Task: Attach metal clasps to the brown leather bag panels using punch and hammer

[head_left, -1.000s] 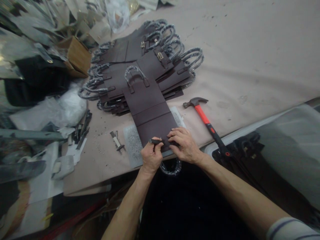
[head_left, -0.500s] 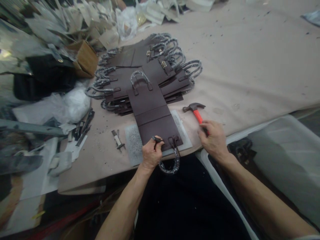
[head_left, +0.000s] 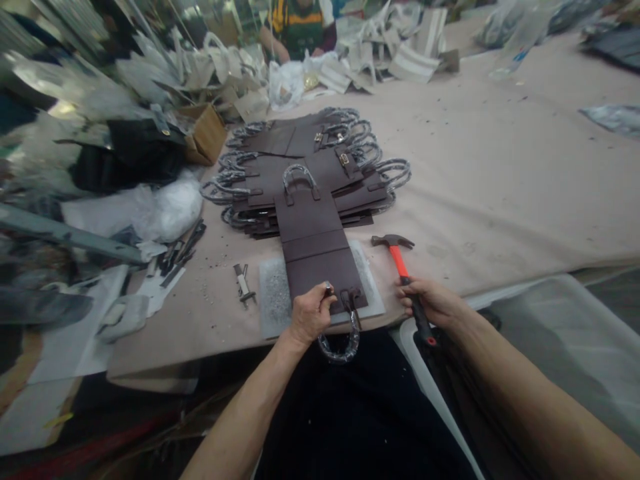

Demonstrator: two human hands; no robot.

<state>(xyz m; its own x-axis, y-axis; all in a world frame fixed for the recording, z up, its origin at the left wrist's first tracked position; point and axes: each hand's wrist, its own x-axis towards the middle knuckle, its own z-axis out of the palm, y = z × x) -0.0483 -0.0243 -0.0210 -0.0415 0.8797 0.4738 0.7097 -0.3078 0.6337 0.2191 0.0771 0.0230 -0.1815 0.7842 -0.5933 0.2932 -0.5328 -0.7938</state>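
Observation:
A brown leather bag panel (head_left: 318,230) lies lengthwise in front of me, its near end on a pale slab (head_left: 274,293). One plastic-wrapped handle (head_left: 345,352) hangs over the table's edge, and another (head_left: 299,175) sits at the far end. Closed in a fist, my left hand (head_left: 311,313) grips a short dark metal rod, perhaps a punch (head_left: 328,289), upright over the panel near its handle tab. My right hand (head_left: 431,300) has its fingers around the black grip of a claw hammer (head_left: 399,260) with a red neck. The hammer's head points away, right of the slab.
Stacked brown panels with wrapped handles (head_left: 310,143) lie beyond. A small metal tool (head_left: 243,287) rests left of the slab. Dark strips (head_left: 183,250), plastic bags (head_left: 175,207) and a cardboard box (head_left: 206,133) crowd the left. A person (head_left: 300,30) is across the table.
The view has tilted up, bringing the person across the table into sight. My right hand's grip on the hammer has shifted, and the black handle end now shows. My left hand stays over the panel.

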